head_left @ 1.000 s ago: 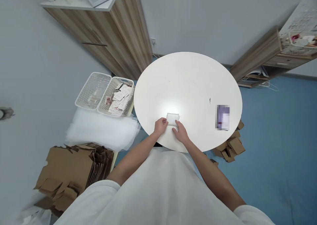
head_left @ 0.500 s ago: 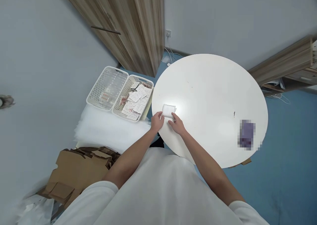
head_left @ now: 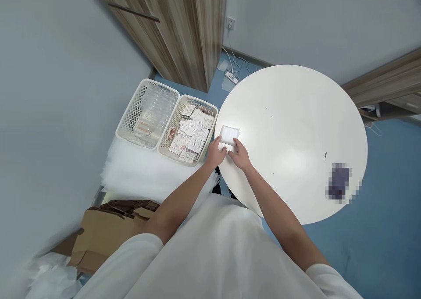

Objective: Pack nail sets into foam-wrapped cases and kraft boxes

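Note:
A small white rectangular packet (head_left: 229,135) with a loose, layered right edge lies at the left side of the round white table (head_left: 296,115). My left hand (head_left: 216,153) grips its near left corner between thumb and fingers. On the near right corner, my right hand (head_left: 240,155) has its fingers closed, the thumb beneath. What is inside the packet, if anything, cannot be seen. Left of the table, a white basket (head_left: 160,151) holds many printed cards (head_left: 194,134).
Beside the card basket, another white basket (head_left: 122,134) holds clear plastic cases (head_left: 158,104). Under both lies a stack of white translucent sheets (head_left: 138,172). Flattened brown cardboard (head_left: 105,233) is at lower left. A blurred-out dark object (head_left: 339,181) rests on the table's right side. Cables and a power strip (head_left: 232,77) lie behind.
My view has shifted, so the baskets and table appear further right and slightly larger. Both hands stay at the packet's near corners, with small finger changes.

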Motion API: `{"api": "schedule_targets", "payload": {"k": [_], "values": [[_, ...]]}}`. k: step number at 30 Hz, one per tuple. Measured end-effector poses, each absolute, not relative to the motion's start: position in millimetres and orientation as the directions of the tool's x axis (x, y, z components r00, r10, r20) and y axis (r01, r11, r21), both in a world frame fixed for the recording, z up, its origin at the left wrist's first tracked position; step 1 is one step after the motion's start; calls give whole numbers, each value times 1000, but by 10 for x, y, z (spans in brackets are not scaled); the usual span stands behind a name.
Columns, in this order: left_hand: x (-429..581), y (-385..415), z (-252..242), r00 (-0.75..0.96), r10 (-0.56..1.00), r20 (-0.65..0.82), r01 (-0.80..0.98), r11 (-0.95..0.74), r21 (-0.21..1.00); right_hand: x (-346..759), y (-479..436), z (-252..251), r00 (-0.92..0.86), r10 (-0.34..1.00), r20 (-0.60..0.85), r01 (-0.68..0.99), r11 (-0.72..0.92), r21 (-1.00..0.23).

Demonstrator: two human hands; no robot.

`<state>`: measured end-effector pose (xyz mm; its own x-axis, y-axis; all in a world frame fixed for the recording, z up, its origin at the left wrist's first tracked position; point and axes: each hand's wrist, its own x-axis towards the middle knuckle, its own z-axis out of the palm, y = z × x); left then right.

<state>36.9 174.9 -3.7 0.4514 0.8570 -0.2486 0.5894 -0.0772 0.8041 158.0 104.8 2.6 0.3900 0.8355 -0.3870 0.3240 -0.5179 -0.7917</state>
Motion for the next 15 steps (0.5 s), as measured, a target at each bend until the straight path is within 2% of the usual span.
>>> {"api": "schedule_targets", "payload": {"k": [8,15], "values": [[338,1708,-42,466,858,-216,554,-92,828,1562,967,69,403,826,-395,265,-518,-813],[233,1424,58,451,870,-198,545,-93,833,1606,546,207,392,815,-427,213,-532,-819]]}}
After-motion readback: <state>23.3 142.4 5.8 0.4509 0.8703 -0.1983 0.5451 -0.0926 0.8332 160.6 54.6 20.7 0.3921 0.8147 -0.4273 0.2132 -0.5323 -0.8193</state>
